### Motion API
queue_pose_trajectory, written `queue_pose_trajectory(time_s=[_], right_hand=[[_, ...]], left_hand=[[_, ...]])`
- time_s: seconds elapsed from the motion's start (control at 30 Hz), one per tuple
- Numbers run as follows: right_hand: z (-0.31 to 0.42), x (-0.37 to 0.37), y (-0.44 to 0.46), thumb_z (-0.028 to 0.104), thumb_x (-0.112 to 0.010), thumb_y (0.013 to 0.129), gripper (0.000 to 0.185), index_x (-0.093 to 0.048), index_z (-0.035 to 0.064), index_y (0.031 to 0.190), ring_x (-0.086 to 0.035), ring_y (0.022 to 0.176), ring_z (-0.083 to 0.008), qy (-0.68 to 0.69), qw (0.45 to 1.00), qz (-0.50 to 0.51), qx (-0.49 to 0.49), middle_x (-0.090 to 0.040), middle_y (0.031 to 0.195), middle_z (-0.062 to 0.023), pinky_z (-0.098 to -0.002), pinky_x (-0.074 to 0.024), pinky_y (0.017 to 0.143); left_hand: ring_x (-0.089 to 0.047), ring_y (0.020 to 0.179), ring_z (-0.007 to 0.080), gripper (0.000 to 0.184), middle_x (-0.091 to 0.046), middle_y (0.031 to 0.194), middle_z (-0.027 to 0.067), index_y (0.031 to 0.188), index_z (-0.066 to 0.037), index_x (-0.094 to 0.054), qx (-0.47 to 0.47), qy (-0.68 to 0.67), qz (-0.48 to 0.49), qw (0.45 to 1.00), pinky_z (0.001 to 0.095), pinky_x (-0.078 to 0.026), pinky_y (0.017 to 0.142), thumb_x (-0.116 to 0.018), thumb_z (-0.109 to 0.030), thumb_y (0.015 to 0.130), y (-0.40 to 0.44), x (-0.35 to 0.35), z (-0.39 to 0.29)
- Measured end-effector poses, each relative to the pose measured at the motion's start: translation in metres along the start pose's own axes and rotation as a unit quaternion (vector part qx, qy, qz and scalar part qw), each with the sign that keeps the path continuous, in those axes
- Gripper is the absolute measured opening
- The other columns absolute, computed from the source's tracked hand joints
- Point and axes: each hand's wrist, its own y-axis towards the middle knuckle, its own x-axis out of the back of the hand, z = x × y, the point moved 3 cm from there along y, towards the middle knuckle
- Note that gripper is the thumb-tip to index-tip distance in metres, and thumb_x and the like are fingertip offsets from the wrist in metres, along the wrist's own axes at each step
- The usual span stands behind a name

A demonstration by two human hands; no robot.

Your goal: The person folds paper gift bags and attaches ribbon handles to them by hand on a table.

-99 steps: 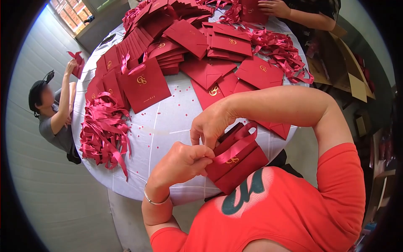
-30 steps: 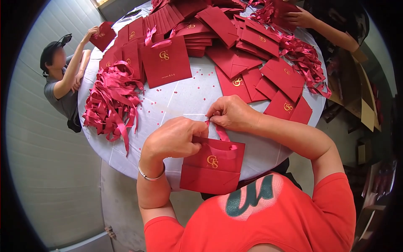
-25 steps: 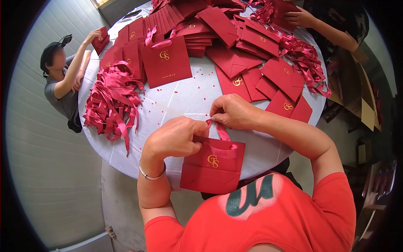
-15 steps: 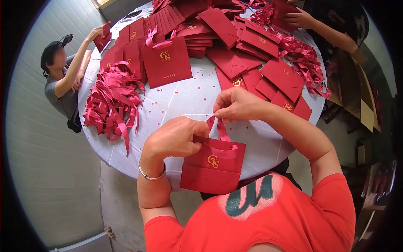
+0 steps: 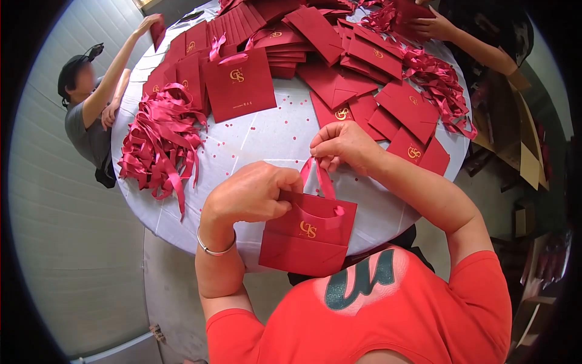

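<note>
A small red paper gift bag (image 5: 307,246) with gold lettering hangs at the table's near edge, in front of my chest. My left hand (image 5: 251,194) is closed on its upper left corner, thumb in front and fingers curled behind. Pink ribbon handles (image 5: 326,183) rise from the bag's top, one strand lying across its front. My right hand (image 5: 341,147) pinches the upper ribbon between thumb and forefinger and holds it up above the bag. The fingertips of the left hand are partly hidden by the bag.
Loose pink ribbons (image 5: 162,145) lie heaped at the left. A finished-looking red bag (image 5: 240,85) with ribbon lies beyond, before stacks of flat bags (image 5: 339,85). More ribbons (image 5: 438,91) lie right. Co-workers sit left (image 5: 91,115) and stand right (image 5: 473,45). Small red dots scatter the white tablecloth (image 5: 242,142).
My right hand has lifted the ribbon slightly, drawing it tauter above the bag. My left hand keeps its hold. The co-worker at the left has raised an arm with a red bag.
</note>
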Motion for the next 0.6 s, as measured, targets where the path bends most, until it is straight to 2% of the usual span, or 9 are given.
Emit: queue_pose_trajectory(time_s=[0.33,0.43,0.6], right_hand=[[-0.003,0.005,0.002,0.002,-0.067,0.079,0.011,-0.064,0.0000,0.089,-0.063,0.054,-0.0105,-0.008,0.999,-0.040,0.007,-0.066,0.074,-0.0068,-0.0216,-0.0515,0.048],[0.004,0.017,0.002,0.001,-0.067,0.078,0.012,-0.065,0.0013,0.090,-0.065,0.058,-0.0116,0.039,0.994,-0.087,0.062,-0.067,0.076,-0.0068,-0.0221,-0.0516,0.047],[-0.002,0.020,0.005,0.001,-0.068,0.079,0.015,-0.064,0.0014,0.093,-0.066,0.060,-0.0120,0.032,0.995,-0.088,0.037,-0.067,0.077,-0.0069,-0.0220,-0.0532,0.049]], left_hand=[[-0.063,0.068,0.0324,0.022,-0.065,0.072,0.0136,0.088,-0.006,-0.064,-0.016,0.034,-0.008,0.999,0.0380,-0.048,0.062,-0.063,-0.009,0.066,0.001,-0.004,-0.005],[-0.062,0.066,0.0321,0.022,-0.065,0.071,0.0133,0.088,-0.005,-0.064,-0.019,0.025,0.003,0.999,0.0374,-0.048,0.061,-0.063,-0.008,0.066,-0.001,-0.003,-0.007],[-0.062,0.063,0.0298,0.022,-0.065,0.069,0.0123,0.087,-0.004,-0.063,-0.027,-0.016,0.028,0.999,0.0364,-0.047,0.059,-0.063,-0.007,0.065,0.000,-0.008,-0.008]])
